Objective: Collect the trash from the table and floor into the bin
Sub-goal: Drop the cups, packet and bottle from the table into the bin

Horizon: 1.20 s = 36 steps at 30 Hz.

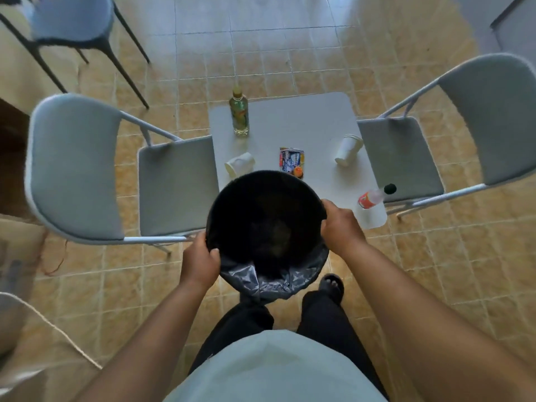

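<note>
A black bin (265, 227) lined with a dark plastic bag is held over the near edge of the small white table (304, 123). My left hand (200, 261) grips its left rim and my right hand (339, 227) grips its right rim. On the table lie a tipped paper cup (240, 165), a crumpled snack wrapper (291, 161) partly hidden by the bin, stacked paper cups on their side (348, 149), and a small bottle with an orange label (374, 197) at the near right corner. A tall bottle with yellow liquid (239, 116) stands at the far left corner.
Grey folding chairs flank the table, one on the left (174, 187) and one on the right (406, 161). A dark-legged chair (72, 21) stands at the far left. The floor is tan tile. My legs and a sandalled foot (332, 285) are below the bin.
</note>
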Motion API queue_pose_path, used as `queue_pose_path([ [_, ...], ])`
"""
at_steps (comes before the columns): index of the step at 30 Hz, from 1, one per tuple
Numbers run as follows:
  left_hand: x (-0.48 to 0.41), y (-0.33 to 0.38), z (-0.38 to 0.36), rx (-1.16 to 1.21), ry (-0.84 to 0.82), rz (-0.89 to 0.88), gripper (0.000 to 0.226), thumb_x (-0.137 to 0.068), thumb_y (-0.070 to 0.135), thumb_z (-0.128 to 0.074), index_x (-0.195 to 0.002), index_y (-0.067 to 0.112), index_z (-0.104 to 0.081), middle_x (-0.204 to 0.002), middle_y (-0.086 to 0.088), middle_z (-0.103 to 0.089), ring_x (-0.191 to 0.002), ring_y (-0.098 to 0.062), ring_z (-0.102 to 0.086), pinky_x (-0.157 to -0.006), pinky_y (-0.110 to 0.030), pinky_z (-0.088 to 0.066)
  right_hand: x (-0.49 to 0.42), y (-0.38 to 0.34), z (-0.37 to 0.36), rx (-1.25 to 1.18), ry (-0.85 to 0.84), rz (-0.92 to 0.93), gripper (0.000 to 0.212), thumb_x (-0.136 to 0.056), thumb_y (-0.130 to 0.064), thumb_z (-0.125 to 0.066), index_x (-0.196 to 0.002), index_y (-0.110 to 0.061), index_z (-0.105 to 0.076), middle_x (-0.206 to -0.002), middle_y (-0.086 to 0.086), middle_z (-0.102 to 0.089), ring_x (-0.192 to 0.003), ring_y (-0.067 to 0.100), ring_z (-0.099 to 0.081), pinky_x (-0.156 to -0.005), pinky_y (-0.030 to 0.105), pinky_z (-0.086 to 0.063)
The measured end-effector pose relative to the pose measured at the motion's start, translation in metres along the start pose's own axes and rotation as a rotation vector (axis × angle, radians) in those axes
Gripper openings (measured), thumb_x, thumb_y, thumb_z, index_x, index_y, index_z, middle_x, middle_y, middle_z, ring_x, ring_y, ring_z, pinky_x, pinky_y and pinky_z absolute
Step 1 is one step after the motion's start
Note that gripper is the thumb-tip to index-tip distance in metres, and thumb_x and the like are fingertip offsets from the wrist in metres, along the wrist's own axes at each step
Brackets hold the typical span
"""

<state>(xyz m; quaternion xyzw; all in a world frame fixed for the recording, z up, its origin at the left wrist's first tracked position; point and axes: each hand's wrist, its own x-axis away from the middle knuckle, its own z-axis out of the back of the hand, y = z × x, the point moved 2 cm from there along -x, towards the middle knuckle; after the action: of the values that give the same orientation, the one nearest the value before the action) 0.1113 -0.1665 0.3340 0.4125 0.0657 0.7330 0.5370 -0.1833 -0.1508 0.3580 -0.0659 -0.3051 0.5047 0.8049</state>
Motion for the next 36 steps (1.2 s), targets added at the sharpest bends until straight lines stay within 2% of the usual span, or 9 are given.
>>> queue_pose_path([
  [6, 0.022, 0.004, -0.032, 0.07, 0.124, 0.184, 0.024, -0.091, 0.005, -0.051, -0.115, 0.008, -0.054, -0.102, -0.013, -0.064, -0.087, -0.029, -0.058, -0.073, -0.034, -0.045, -0.053, -0.001, 0.005, 0.099, -0.102, 0.164, 0.035, -0.092, -0.007, -0.047, -0.123, -0.021, -0.055, -0.104, 0.016, -0.068, -0.088, 0.037, -0.064, -0.072, 0.038, -0.054],
  [10, 0.038, 0.017, -0.057, 0.116, 0.261, 0.299, 0.026, -0.09, 0.006, -0.051, -0.115, 0.006, -0.055, -0.109, -0.019, -0.065, -0.097, -0.038, -0.061, -0.079, -0.04, -0.049, -0.079, 0.002, 0.014, 0.14, -0.185, 0.305, 0.043, -0.092, -0.006, -0.045, -0.131, -0.023, -0.051, -0.11, 0.019, -0.066, -0.092, 0.04, -0.064, -0.076, 0.04, -0.056],
  [19, 0.07, 0.06, -0.122, 0.241, 0.408, 0.439, 0.019, -0.092, 0.003, -0.05, -0.109, 0.003, -0.056, -0.105, -0.019, -0.066, -0.086, -0.032, -0.056, -0.072, -0.033, -0.039, -0.127, 0.017, 0.043, 0.24, -0.259, 0.478, 0.051, -0.091, -0.008, -0.041, -0.137, -0.028, -0.047, -0.116, 0.023, -0.06, -0.096, 0.043, -0.061, -0.082, 0.044, -0.056],
  [22, 0.073, 0.066, -0.138, 0.227, 0.433, 0.436, 0.038, -0.093, 0.004, -0.046, -0.13, 0.001, -0.05, -0.127, -0.022, -0.061, -0.111, -0.04, -0.058, -0.083, -0.04, -0.046, -0.133, 0.028, 0.047, 0.223, -0.264, 0.48, 0.052, -0.094, -0.012, -0.041, -0.142, -0.031, -0.045, -0.121, 0.021, -0.06, -0.101, 0.041, -0.061, -0.085, 0.042, -0.055],
  [24, 0.071, 0.066, -0.143, 0.146, 0.419, 0.408, 0.06, -0.095, 0.009, -0.046, -0.152, 0.003, -0.026, -0.153, -0.021, -0.039, -0.138, -0.038, -0.04, -0.106, -0.044, -0.041, -0.134, 0.032, 0.046, 0.178, -0.274, 0.46, 0.05, -0.097, -0.016, -0.044, -0.145, -0.031, -0.042, -0.127, 0.019, -0.06, -0.107, 0.04, -0.061, -0.089, 0.043, -0.054],
  [26, 0.067, 0.067, -0.145, -0.005, 0.431, 0.317, 0.075, -0.097, 0.02, -0.051, -0.157, 0.003, -0.008, -0.164, -0.017, -0.014, -0.151, -0.034, -0.019, -0.119, -0.044, -0.028, -0.135, 0.035, 0.046, 0.124, -0.285, 0.445, 0.049, -0.098, -0.024, -0.049, -0.147, -0.03, -0.041, -0.131, 0.016, -0.061, -0.113, 0.038, -0.06, -0.094, 0.042, -0.052],
  [29, 0.063, 0.068, -0.149, -0.222, 0.449, 0.171, 0.085, -0.096, 0.043, -0.052, -0.156, 0.0, -0.009, -0.166, -0.019, -0.001, -0.154, -0.033, -0.004, -0.124, -0.044, -0.016, -0.13, 0.044, 0.056, 0.035, -0.248, 0.463, 0.046, -0.099, -0.035, -0.051, -0.143, -0.023, -0.048, -0.127, 0.009, -0.066, -0.115, 0.029, -0.062, -0.095, 0.036, -0.048],
  [32, 0.056, 0.091, -0.187, -0.364, 0.369, 0.089, 0.089, -0.094, 0.056, -0.043, -0.156, -0.001, -0.012, -0.165, -0.021, 0.0, -0.154, -0.033, 0.003, -0.125, -0.045, -0.009, -0.15, 0.109, 0.075, 0.071, -0.122, 0.426, 0.037, -0.101, -0.034, -0.047, -0.128, -0.013, -0.06, -0.12, 0.012, -0.068, -0.11, 0.03, -0.062, -0.086, 0.029, -0.042],
  [36, 0.056, 0.079, -0.175, -0.446, 0.41, 0.122, 0.091, -0.092, 0.061, -0.035, -0.155, -0.002, -0.015, -0.165, -0.023, -0.002, -0.153, -0.036, 0.004, -0.124, -0.05, -0.007, -0.166, 0.153, 0.077, 0.331, -0.014, 0.395, 0.028, -0.094, -0.026, -0.051, -0.111, -0.009, -0.067, -0.11, 0.018, -0.066, -0.104, 0.041, -0.056, -0.086, 0.041, -0.045],
])
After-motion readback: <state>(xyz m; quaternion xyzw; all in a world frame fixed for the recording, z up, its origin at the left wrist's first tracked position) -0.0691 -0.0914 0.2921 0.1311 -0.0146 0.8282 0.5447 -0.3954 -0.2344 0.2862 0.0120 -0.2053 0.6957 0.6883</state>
